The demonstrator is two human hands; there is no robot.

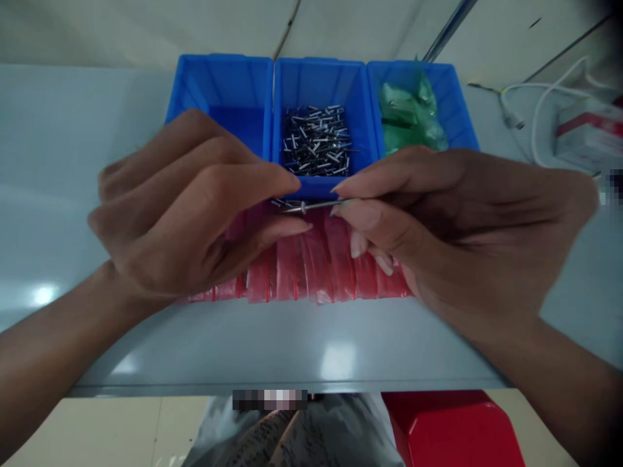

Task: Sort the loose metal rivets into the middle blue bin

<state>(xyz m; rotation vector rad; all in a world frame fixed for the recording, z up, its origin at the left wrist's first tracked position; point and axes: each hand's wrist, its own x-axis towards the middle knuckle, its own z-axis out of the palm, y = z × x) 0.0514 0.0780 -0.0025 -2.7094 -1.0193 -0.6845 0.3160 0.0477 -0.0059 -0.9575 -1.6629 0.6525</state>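
Note:
A blind rivet (318,205) is held level in front of me, its thin pin pinched between the thumb and forefinger of my right hand (467,227). Its flange and short body point left. Around that end, the thumb and forefinger of my left hand (180,201) stand apart, with a visible gap above and below the rivet. Just behind, a blue bin (318,71) contains a heap of loose blind rivets (318,139). Under my hands lies a row of red-tinted plastic bags (316,275), partly covered by my fingers.
Left of the rivet bin stands another blue bin (224,81), partly hidden by my left hand. A third blue bin (457,97) contains green plastic bags (409,110). White cables (540,110) and a red-and-white box (588,133) sit at right. A red stool (457,428) is below the table edge.

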